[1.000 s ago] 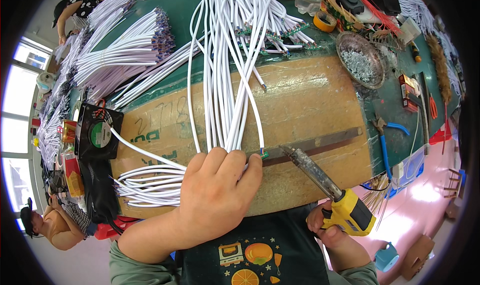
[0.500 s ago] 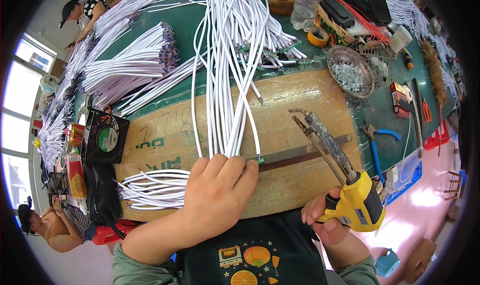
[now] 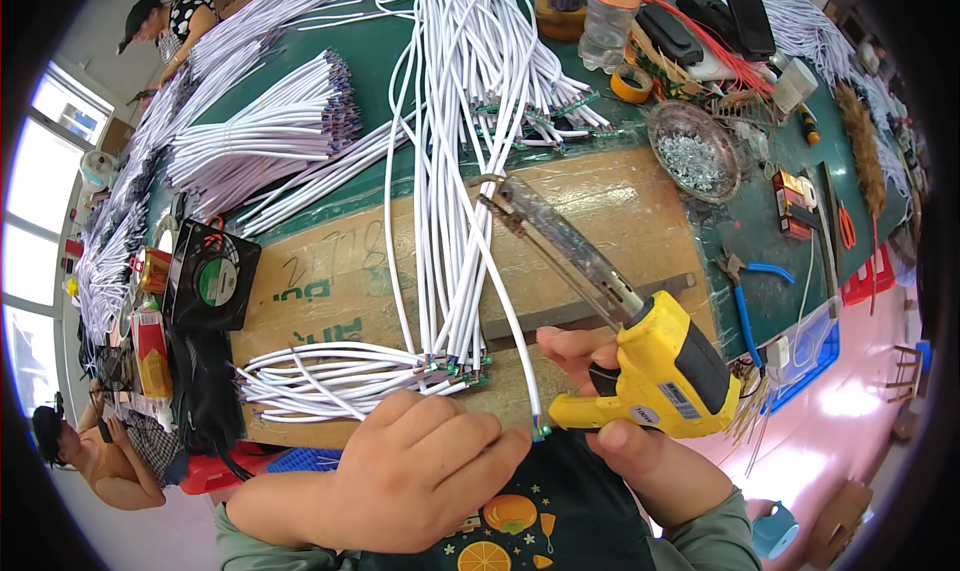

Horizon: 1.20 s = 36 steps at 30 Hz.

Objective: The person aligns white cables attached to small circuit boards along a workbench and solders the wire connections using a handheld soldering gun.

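My left hand [image 3: 420, 471] is closed, thumb and forefinger pinching the near end of one white cable [image 3: 518, 341], whose tip carries a tiny green circuit board [image 3: 542, 433]. In my right hand [image 3: 640, 456] is a yellow soldering gun [image 3: 672, 371], its long metal barrel slanting up and left over the board, above the cables. Beyond my left hand, a bundle of white cables [image 3: 450, 271] runs toward me, with several green-tipped ends [image 3: 455, 373] gathered near the front. More white cables [image 3: 320, 373] lie sideways to the left of those ends.
Brown cardboard [image 3: 310, 271] covers the green tabletop, a metal strip [image 3: 640, 296] on it. Right of it are a metal bowl of shavings [image 3: 695, 161] and blue-handled pliers [image 3: 742, 301]. A black fan [image 3: 212, 276] stands left, near stacked cables [image 3: 255, 136]. Two other people are at left.
My left hand has moved down toward me, uncovering the bundle's green-tipped ends and drawing one cable end nearer. The soldering gun has shifted left, its tip now above the cables.
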### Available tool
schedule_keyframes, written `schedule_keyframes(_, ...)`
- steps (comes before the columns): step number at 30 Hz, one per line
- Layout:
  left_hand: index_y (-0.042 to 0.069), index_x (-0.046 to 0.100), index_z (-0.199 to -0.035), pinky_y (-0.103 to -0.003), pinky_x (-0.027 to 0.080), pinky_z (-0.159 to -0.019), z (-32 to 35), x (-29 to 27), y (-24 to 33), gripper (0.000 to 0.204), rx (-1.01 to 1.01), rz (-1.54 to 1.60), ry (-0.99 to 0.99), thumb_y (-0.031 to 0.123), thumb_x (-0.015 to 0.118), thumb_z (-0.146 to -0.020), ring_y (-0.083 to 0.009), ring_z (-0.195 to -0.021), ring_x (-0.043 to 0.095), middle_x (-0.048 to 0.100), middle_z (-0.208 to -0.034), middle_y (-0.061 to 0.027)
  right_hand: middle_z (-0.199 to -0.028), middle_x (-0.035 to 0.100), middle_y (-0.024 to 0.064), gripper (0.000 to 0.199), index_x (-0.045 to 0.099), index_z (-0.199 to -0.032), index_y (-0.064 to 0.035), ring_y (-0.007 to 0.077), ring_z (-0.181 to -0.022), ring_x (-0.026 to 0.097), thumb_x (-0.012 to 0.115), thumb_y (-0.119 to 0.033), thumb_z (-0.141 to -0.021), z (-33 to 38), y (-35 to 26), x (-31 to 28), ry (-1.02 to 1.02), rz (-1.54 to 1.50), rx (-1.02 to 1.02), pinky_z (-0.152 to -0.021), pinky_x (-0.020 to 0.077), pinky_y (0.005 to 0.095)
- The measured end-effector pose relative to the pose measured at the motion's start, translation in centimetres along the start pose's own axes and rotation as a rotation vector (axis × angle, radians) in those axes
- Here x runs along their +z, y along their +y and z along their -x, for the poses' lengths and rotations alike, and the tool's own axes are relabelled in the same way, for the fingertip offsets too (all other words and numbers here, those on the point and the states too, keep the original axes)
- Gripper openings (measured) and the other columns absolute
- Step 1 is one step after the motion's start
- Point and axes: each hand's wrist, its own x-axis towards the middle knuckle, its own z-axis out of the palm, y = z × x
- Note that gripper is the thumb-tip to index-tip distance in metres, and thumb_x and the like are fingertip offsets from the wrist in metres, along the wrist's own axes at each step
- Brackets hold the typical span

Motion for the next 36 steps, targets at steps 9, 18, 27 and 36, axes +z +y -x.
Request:
schedule_keyframes(9, 0.006, 0.073, -0.096, -0.028, 0.044, -0.055, -0.5, -2.3, 0.5, 0.034, -0.037, 0.294, 0.023, 0.002, 0.080, -0.063, -0.0175, -0.066, 0.058, 0.061, -0.083, -0.0023, -0.120, 0.064, 0.0132, 0.055, 0.050, -0.128, -0.0195, 0.0323, -0.132, 0.045, 0.072, -0.044, -0.084, -0.9, -0.6, 1.9, -0.124, -0.089, 0.166, -0.120, 0.0029, 0.0487)
schedule_keyframes(18, 0.004, 0.070, -0.089, -0.032, 0.048, -0.057, -0.6, -1.2, -1.5, 0.019, -0.291, 0.259, 0.156, 0.000, 0.076, -0.072, -0.0224, -0.066, 0.061, 0.065, -0.080, -0.0084, -0.134, 0.047, 0.0171, 0.058, 0.042, -0.138, -0.0100, 0.0315, -0.123, 0.053, 0.066, -0.032, -0.090, 2.1, 1.4, 1.4, -0.170, -0.318, 0.170, -0.104, 0.0399, 0.0452)
schedule_keyframes(27, 0.004, 0.066, -0.087, -0.039, 0.049, -0.063, -1.3, 3.0, -4.6, 0.008, -0.489, 0.144, 0.031, 0.010, 0.068, -0.082, -0.0307, -0.071, 0.062, 0.062, -0.078, -0.0114, -0.142, 0.043, 0.0162, 0.063, 0.033, -0.144, -0.0158, 0.0314, -0.129, 0.047, 0.066, -0.032, -0.092, 2.6, 3.0, 0.8, 0.001, -0.170, 0.046, -0.105, 0.0397, 0.0439)
schedule_keyframes(36, 0.004, 0.066, -0.087, -0.039, 0.050, -0.062, -1.4, 3.7, -4.9, 0.008, -0.431, 0.107, 0.038, 0.008, 0.068, -0.080, -0.0295, -0.071, 0.062, 0.061, -0.077, -0.0105, -0.140, 0.047, 0.0171, 0.064, 0.034, -0.143, -0.0081, 0.0269, -0.128, 0.048, 0.064, -0.034, -0.093, 1.1, 1.8, 0.1, -0.066, 0.034, -0.061, -0.107, 0.0371, 0.0430)
